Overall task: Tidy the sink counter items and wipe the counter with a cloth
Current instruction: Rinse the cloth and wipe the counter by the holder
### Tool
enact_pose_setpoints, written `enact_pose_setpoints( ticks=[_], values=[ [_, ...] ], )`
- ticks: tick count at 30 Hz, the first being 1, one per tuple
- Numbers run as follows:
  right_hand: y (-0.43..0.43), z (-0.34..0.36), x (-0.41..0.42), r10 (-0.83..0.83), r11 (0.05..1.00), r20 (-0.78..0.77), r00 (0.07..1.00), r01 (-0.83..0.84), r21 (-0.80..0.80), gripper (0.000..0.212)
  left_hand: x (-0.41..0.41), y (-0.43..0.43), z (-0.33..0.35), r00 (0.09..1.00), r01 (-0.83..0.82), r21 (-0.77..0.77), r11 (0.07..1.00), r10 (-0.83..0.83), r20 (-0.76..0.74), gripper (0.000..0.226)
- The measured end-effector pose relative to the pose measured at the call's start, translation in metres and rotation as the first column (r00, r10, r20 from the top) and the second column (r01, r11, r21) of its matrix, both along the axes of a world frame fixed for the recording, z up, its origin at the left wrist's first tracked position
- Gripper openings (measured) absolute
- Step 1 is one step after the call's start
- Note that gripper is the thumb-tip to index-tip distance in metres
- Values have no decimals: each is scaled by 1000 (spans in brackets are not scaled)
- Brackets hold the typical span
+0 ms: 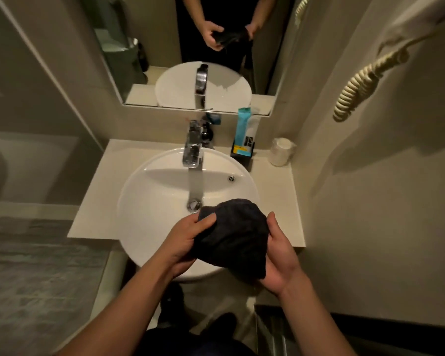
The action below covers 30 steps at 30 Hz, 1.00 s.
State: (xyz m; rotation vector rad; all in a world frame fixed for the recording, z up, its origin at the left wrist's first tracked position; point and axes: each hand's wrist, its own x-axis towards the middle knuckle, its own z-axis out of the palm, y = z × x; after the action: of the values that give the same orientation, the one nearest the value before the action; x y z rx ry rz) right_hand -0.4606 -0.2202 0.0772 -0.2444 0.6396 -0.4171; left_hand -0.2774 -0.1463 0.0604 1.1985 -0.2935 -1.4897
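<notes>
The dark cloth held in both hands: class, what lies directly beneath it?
Beneath the dark cloth shows the round white basin's near rim; part of it is covered.

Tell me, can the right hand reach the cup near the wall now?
Probably not at once: the right hand is shut on the cloth. The path along the counter to the cup looks free.

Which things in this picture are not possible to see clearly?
- Head view: small dark item behind the faucet, mostly hidden by it.
- Print on the blue packet: too small to read.
- Underside of the dark cloth: covered by left hand and right hand.
- Wall-mounted device holding the coiled cord: cut off by the edge.
</notes>
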Motion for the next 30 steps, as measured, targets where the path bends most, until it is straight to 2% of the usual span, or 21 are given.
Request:
enact_pose_setpoints(
  ticks=[3, 5, 9, 12, 14, 18, 22, 24, 26, 28, 30],
  values=[
    [7, -4, 14, 73, 997, -32, 997, -73, 11, 80, 14, 19, -1, 985, -44, -15, 999, 46, 164, 32],
    [15, -11, 21, 75, 997, -93, 993, -74, 9, 69, 20, 33, -7, 973, -63, -10, 998, 64, 223, 31],
    [36, -25, 38, 25, 981, -332, 943, -88, -175, 40, 35, 62, -25, 948, -96, 44, 994, 78, 310, 29],
    [56, -38, 49, -51, 914, -576, 816, -195, -357, 26, 45, 79, -43, 931, -64, 136, 989, 10, 365, 26],
    [69, -47, 56, -131, 846, -686, 716, -280, -454, 19, 50, 88, -56, 921, -62, 178, 982, -13, 390, 25],
    [87, -71, 65, -271, 739, -770, 578, -387, -551, 25, 54, 101, -72, 905, -73, 220, 973, -28, 425, 22],
    [94, -86, 71, -328, 669, -795, 510, -469, -577, 34, 54, 105, -77, 850, -85, 204, 975, -36, 525, 21],
    [94, -90, 73, -333, 624, -809, 484, -530, -574, 39, 53, 106, -81, 751, -97, 225, 970, -77, 656, 27],
    [95, -96, 75, -380, 533, -834, 400, -642, -551, 45, 51, 107, -84, 583, -108, 299, 948, -183, 792, 40],
    [96, -102, 72, -471, 379, -838, 276, -795, -474, 45, 49, 112, -89, 330, -105, 396, 912, -343, 879, 61],
    [97, -103, 67, -554, 182, -802, 224, -907, -379, 44, 48, 119, -90, 116, -100, 420, 902, -409, 905, 79]
  ],
)
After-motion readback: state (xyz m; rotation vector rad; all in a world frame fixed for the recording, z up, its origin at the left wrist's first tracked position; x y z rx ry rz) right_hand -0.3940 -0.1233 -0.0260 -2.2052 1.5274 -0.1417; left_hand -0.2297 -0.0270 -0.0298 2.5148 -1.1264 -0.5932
